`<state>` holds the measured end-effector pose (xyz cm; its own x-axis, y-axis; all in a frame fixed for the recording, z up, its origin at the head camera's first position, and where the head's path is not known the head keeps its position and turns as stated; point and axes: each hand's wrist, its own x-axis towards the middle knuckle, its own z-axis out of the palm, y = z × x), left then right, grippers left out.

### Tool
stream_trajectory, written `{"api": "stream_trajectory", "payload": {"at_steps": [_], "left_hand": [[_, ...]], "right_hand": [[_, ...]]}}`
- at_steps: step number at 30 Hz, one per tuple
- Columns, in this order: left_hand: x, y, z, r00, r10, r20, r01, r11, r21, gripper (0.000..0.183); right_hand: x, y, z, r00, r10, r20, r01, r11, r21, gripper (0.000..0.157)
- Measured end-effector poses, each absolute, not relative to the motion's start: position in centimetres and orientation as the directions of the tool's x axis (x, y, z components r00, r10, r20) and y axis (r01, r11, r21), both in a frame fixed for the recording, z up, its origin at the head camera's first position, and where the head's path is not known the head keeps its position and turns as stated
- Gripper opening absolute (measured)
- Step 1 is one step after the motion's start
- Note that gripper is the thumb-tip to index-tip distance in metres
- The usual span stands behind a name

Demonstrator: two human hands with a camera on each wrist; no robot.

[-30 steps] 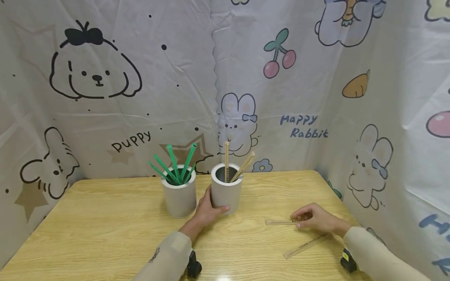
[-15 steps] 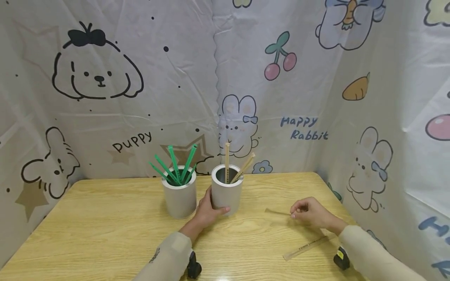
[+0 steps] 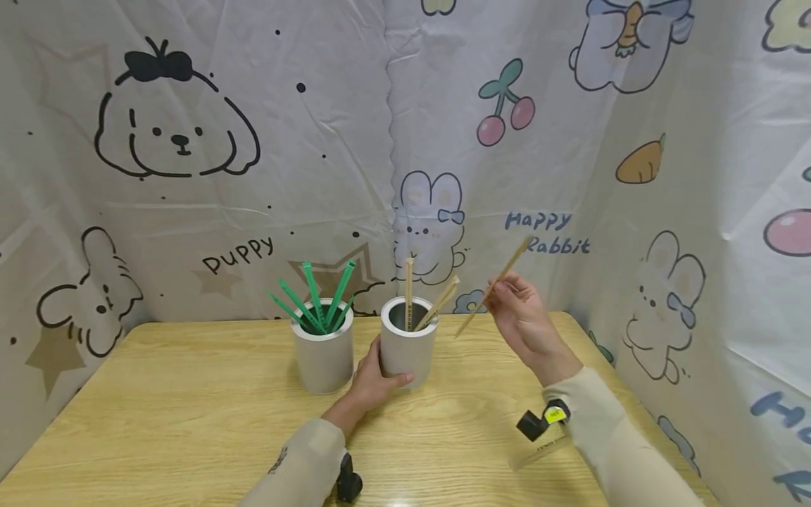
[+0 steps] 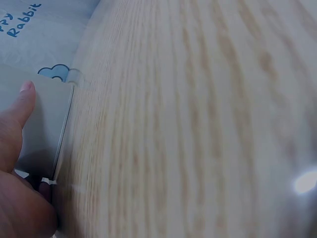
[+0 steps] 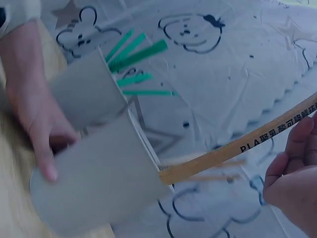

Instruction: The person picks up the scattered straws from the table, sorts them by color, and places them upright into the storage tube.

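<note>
My left hand grips the lower side of a light grey cylindrical holder, its thumb across the front. Several tan paper-wrapped straws stand in that holder. In my right hand another paper-wrapped straw, with black print, is pinched between thumb and fingers. It is raised at a slant to the right of the holder, lower end toward it. In the right wrist view that end overlaps the holder's rim. The left wrist view has the thumb lying along the holder's wall.
A matching grey holder with several green straws stands just left. One more wrapped straw lies on the wooden table, partly hidden under the right wrist camera. A printed cloth hangs behind and at both sides.
My right hand has lifted a wrapped straw off the table, carried it up and left toward the holder, and turned it from flat to slanted. My left hand stays on the holder.
</note>
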<state>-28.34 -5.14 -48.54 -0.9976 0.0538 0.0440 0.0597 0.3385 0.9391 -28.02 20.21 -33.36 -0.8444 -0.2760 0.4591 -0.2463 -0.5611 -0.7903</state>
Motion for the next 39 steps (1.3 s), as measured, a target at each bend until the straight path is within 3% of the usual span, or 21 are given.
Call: {"api": "stream_trajectory", "payload": {"at_steps": [4,7,12,17,22,31,39], "left_hand": [[-28.2,-5.2,-48.4,-0.997,0.058,0.05,0.066,0.328,0.942,0.104],[-28.2,-5.2,-48.4,-0.997,0.063,0.054,0.072,0.329,0.942,0.104],[-28.1,-5.0,-48.2,-0.996,0.071,0.054,0.074,0.333,0.94,0.103],[-28.2,-4.9,-48.3,-0.997,0.064,0.046,0.065,0.338,0.939,0.104],[-28.3,-5.1,-48.3,-0.998,0.053,0.033,0.049,0.343,0.938,0.105],[-28.5,-5.1,-48.5,-0.998,0.054,0.034,0.051,0.349,0.936,0.106],[-28.6,-5.0,-48.7,-0.998,0.062,0.025,0.044,0.34,0.94,0.106]], "right_hand": [[-28.7,16.5,-33.2,-0.879,-0.225,0.42,-0.249,-0.535,-0.807,0.008],[-29.4,14.6,-33.9,-0.906,-0.185,0.38,-0.255,-0.478,-0.84,0.009],[-29.9,14.6,-35.5,-0.934,-0.184,0.305,-0.263,-0.223,-0.939,0.013],[-29.6,17.9,-36.7,-0.943,-0.22,0.25,-0.272,0.08,-0.959,0.015],[-29.1,22.6,-37.7,-0.953,-0.235,0.191,-0.245,0.224,-0.943,0.025],[-26.3,31.4,-40.8,-0.921,-0.385,0.058,-0.218,0.387,-0.896,0.041],[-24.2,36.2,-43.8,-0.836,-0.546,-0.06,-0.233,0.452,-0.861,0.038]]}}
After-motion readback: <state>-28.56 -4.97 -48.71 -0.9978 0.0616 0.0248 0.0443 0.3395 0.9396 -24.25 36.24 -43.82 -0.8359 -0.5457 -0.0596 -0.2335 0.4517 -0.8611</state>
